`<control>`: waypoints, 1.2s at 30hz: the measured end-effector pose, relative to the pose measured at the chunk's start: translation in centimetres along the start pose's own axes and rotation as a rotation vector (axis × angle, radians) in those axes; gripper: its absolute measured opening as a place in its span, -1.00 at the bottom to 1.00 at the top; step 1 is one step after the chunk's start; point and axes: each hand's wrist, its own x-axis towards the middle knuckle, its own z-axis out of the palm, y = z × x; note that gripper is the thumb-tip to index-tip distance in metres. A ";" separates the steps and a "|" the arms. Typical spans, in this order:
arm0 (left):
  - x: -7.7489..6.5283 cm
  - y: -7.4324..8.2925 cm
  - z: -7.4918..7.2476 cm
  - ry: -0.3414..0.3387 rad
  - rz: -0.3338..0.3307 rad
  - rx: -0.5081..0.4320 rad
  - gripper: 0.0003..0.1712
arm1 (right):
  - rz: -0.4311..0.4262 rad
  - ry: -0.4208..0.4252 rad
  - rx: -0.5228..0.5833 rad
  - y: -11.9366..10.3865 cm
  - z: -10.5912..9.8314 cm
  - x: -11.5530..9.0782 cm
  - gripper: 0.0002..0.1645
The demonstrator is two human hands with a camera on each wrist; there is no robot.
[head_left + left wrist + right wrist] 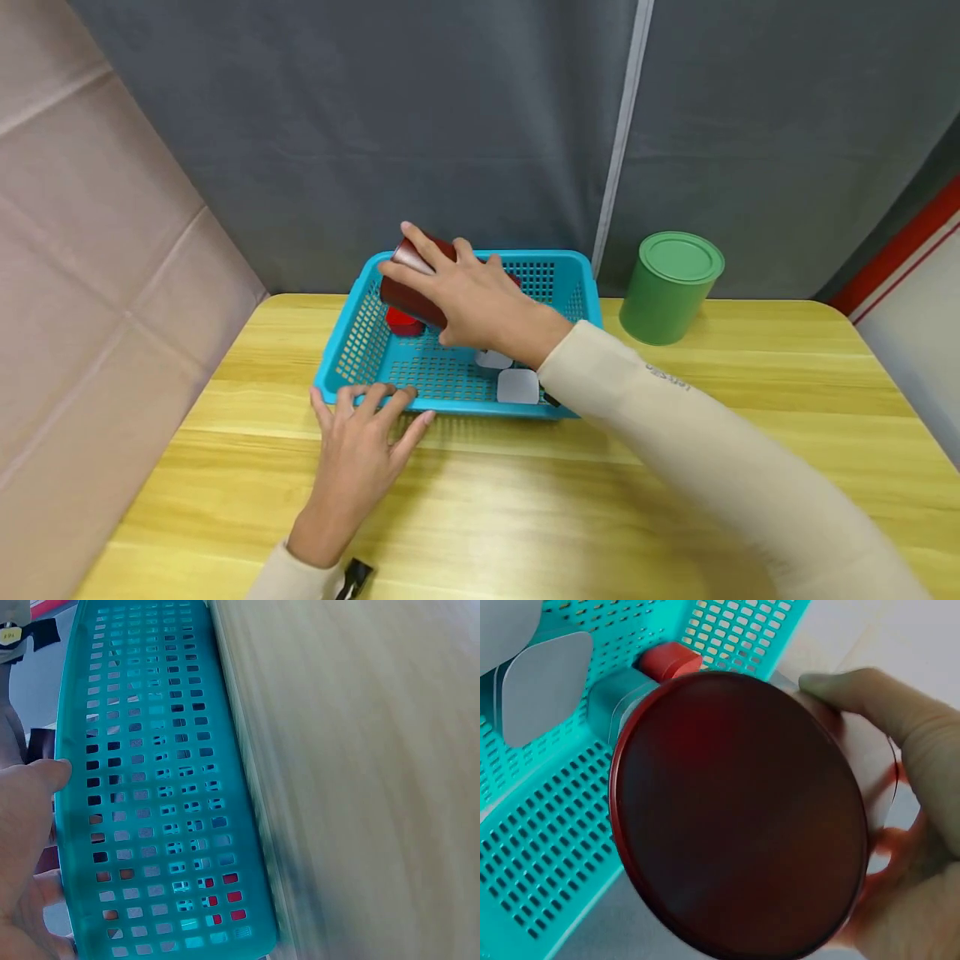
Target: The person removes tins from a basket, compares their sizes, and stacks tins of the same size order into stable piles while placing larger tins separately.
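My right hand grips a dark red cylindrical can and holds it tilted over a blue plastic basket. In the right wrist view the can's flat round end faces the camera, with the thumb and fingers around its side. My left hand is at the basket's front left, its fingers bent over the rim and its thumb outside. Inside the basket lie a red object and white, rounded-square pieces. My right hand and the can hide part of the basket's contents.
A green lidded can stands upright on the wooden table, right of the basket. Behind the table hangs a grey curtain. A pale padded wall is at the left.
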 end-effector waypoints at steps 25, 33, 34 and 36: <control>-0.3 -0.2 -0.2 -0.017 -0.044 0.004 -0.60 | 0.282 0.333 0.130 6.7 -3.1 -9.1 0.26; -0.4 -0.3 -0.2 -0.014 -0.037 -0.003 -0.60 | 0.381 0.433 0.161 8.8 -4.4 -12.8 0.30; -0.4 -0.3 -0.2 -0.014 -0.038 -0.004 -0.60 | 0.395 0.445 0.162 9.0 -4.5 -13.2 0.31; -0.4 -0.3 -0.2 -0.017 -0.042 -0.002 -0.60 | 0.421 0.467 0.168 9.6 -4.6 -14.0 0.33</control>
